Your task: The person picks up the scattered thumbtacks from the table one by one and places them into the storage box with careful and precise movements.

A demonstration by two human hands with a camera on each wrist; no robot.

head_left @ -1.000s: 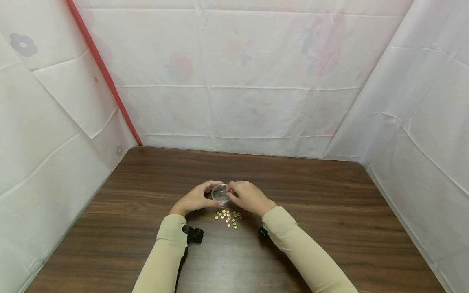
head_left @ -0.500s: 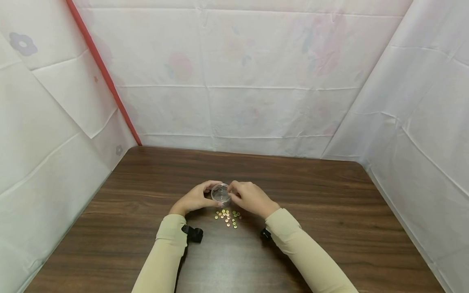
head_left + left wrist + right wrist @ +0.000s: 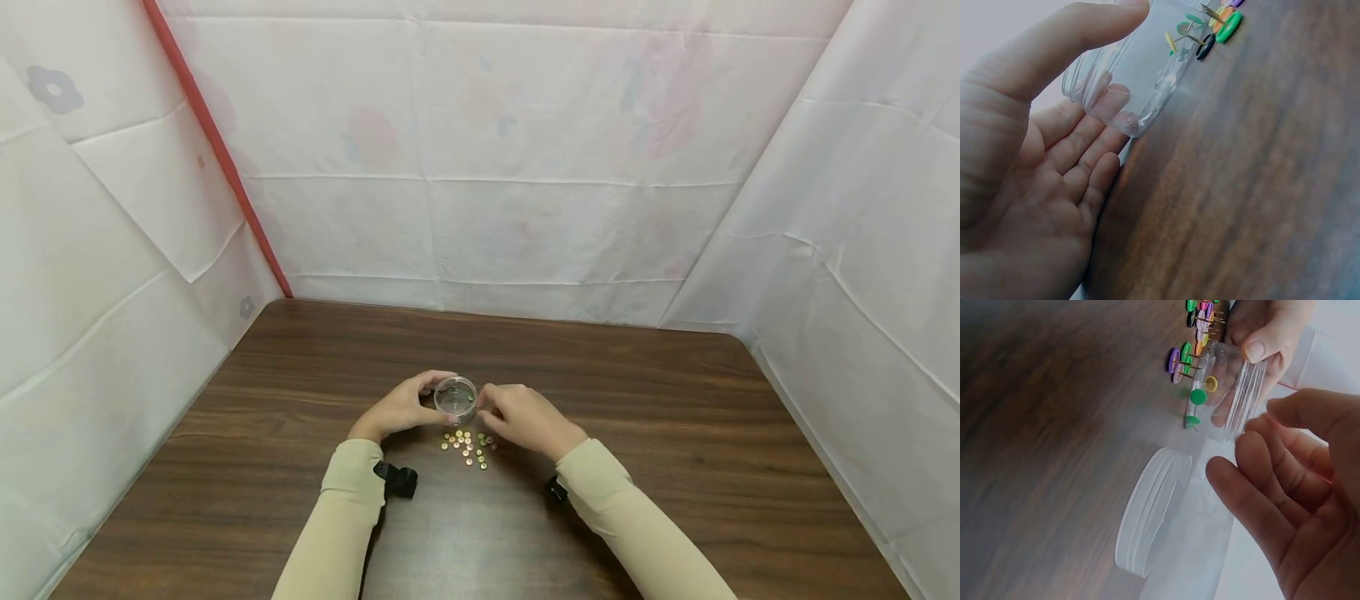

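My left hand (image 3: 405,406) holds a clear plastic jar (image 3: 1141,69), thumb on the near side and fingers round the far side. The jar stands upright and uncovered on the table. Inside are a few thumbtacks, among them a green thumbtack (image 3: 1198,397) and a yellow thumbtack (image 3: 1211,383). Just right of the rim is my right hand (image 3: 528,417), its fingers loosely bent with nothing visible between them. Several loose thumbtacks (image 3: 467,442) lie in front of the jar, many with points up. A clear round lid (image 3: 1154,512) rests near my right hand in the right wrist view.
The brown wooden table (image 3: 300,350) carries all of this. Pale printed curtains (image 3: 480,233) enclose its back and both sides. Each wrist bears a black camera, such as the left wrist camera (image 3: 397,480).
My right hand has drawn back from the jar's rim, toward the right and nearer me. A green thumbtack now shows inside the jar. My left hand keeps its hold.
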